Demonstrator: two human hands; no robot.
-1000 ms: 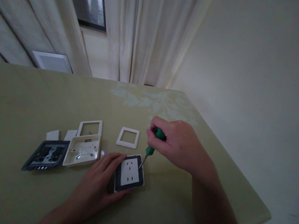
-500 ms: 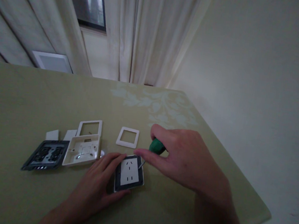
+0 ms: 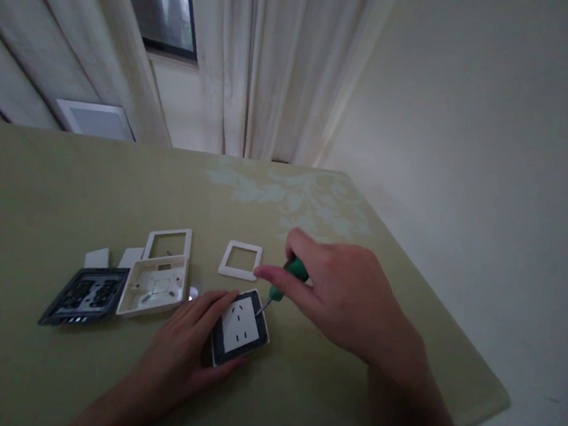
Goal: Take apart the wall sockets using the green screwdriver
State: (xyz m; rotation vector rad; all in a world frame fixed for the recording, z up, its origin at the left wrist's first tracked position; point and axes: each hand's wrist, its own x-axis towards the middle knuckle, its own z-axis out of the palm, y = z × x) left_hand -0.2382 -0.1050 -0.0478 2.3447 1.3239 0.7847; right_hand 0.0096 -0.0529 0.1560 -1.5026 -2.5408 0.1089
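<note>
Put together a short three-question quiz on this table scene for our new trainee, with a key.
1. What does the right hand hold?
2. True or false: the left hand grips the socket panel.
3. Count: how many loose, hollow white frames lie on the tabletop?

Key:
1. A green-handled screwdriver.
2. True.
3. Two.

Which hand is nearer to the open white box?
Left. The left hand is close beside the box, to its right and nearer the person, holding the socket. The right hand is much farther right, past the socket, gripping the screwdriver.
</note>
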